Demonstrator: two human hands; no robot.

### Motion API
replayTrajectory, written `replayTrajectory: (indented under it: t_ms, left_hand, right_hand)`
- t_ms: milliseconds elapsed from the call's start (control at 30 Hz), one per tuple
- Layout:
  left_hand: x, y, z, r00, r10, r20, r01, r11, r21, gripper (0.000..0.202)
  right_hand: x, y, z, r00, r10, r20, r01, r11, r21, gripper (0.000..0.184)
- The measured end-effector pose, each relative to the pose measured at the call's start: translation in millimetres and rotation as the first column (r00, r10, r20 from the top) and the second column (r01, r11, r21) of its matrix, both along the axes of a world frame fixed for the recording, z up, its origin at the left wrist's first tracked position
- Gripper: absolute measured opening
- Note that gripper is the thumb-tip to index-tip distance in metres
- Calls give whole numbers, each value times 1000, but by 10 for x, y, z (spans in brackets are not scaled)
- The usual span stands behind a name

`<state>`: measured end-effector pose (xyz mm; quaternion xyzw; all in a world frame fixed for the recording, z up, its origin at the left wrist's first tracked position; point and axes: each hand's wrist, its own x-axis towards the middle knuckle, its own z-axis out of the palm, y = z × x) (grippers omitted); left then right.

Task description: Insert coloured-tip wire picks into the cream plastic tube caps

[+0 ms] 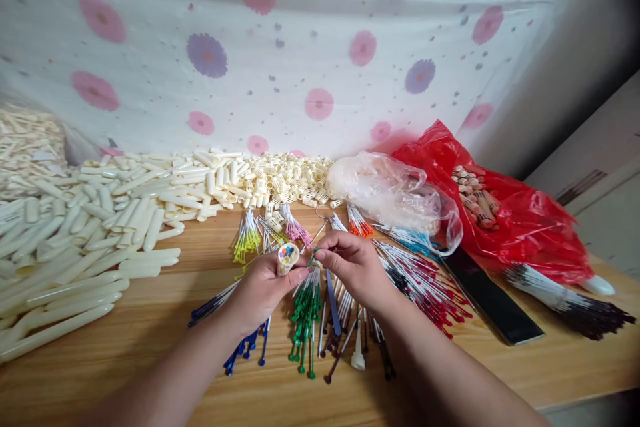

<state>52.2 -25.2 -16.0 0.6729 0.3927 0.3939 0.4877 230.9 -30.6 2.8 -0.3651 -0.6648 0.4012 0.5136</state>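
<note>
While in the left hand (pixel 260 290), a cream tube (pixel 291 264) full of coloured tips (pixel 287 252).

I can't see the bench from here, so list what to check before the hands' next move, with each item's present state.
1. Left hand grips the cream barrel, open end up: ok.
2. Right hand pinches a green-tipped stick: ok.
3. Stick tip lined up with the barrel mouth: cannot tell.
4. Free slot among the coloured ends in the barrel: cannot tell.
5. Green bundle lies on the wooden table below the hands: ok.
</note>
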Motion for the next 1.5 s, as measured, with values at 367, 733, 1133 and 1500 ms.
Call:
replayTrajectory:
  t_ms: [367, 733, 1133, 1500]
  left_hand:
    - [7, 37, 17, 995, 70, -75, -55, 982, 181, 16]
    - [-95, 55, 39, 987, 160, -26, -141, 926, 350, 18]
    - [-35, 40, 38, 991, 132, -15, -117, 921, 372, 20]
    - [-96, 100, 10, 991, 131, -29, -102, 877, 470, 29]
  right_hand:
    - [58, -136, 162, 930, -256, 263, 116, 885, 452, 6]
    - [333, -845, 660, 930, -348, 116, 190, 729, 658, 10]
    - [74, -651, 568, 945, -294, 144, 83, 640, 764, 28]
    - [22, -531, 443, 963, -271, 8, 192, 704, 684, 23]
